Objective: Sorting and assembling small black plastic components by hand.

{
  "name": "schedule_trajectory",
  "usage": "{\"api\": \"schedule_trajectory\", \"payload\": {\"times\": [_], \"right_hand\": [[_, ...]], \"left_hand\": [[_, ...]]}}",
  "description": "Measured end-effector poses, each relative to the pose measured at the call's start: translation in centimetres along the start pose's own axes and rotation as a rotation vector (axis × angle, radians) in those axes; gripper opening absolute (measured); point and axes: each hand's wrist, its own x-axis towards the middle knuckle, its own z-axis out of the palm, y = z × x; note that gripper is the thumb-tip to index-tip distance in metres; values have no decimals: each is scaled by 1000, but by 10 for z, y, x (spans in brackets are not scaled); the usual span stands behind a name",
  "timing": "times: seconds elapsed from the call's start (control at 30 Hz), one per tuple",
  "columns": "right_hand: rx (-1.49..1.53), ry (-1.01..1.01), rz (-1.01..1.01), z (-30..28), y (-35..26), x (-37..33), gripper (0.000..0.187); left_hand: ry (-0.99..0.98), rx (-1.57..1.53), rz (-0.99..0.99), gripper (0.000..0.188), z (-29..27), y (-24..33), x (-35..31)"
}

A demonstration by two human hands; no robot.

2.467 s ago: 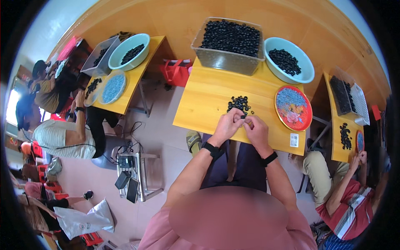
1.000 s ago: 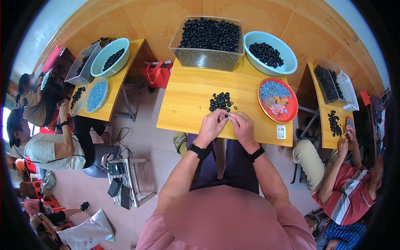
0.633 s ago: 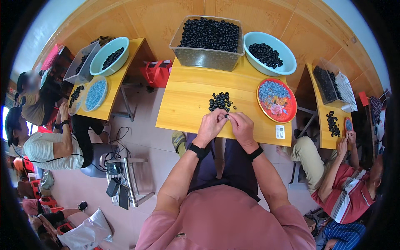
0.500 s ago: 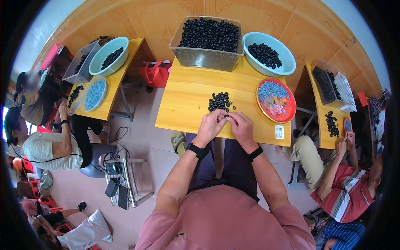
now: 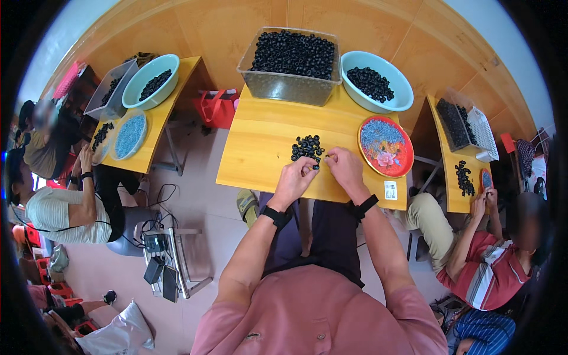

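Observation:
My left hand (image 5: 296, 182) pinches a small black ring-like plastic part (image 5: 316, 167) between thumb and fingertips, just in front of a loose pile of the same black parts (image 5: 306, 145) on the yellow wooden table (image 5: 260, 124). To the right of the pile, my right hand (image 5: 345, 170) has its thumb and forefinger pressed together above the tabletop. Whatever those fingertips grip, if anything, is too small to make out. Right of this hand lies a red flowered tray (image 5: 402, 160) bearing many small blue-grey pieces (image 5: 381, 131).
At the table's back stand a clear plastic bin (image 5: 284, 87) and a light-blue basin (image 5: 387, 106), both with black parts. A white label (image 5: 390, 190) sits near the front right edge. Co-workers sit at tables left (image 5: 139, 142) and right (image 5: 455, 204); a metal stool (image 5: 177, 260) holds devices.
My hands, together at the front of the pile before, have come apart. The right has shifted slightly right and up, and the left still pinches a black part. The whole view has tilted slightly.

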Motion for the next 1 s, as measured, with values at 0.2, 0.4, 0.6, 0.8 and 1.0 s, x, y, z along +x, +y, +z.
{"api": "schedule_trajectory", "payload": {"times": [0.2,0.4,0.6,0.8,1.0], "right_hand": [[-55,-23,-73,-3,-1,0,12],[324,-76,-78,-16,-20,-17,13],[300,26,-273,-12,-15,-29,13],[323,107,-273,-10,-18,-34,10],[253,127,-355,-10,-19,-34,8]], "left_hand": [[-10,-10,16,21,0,2,0],[-26,-5,11,21,-4,3,0],[-28,-17,34,22,-3,5,0],[-36,2,18,22,-2,3,0],[-37,-1,36,22,-2,2,0]]}}
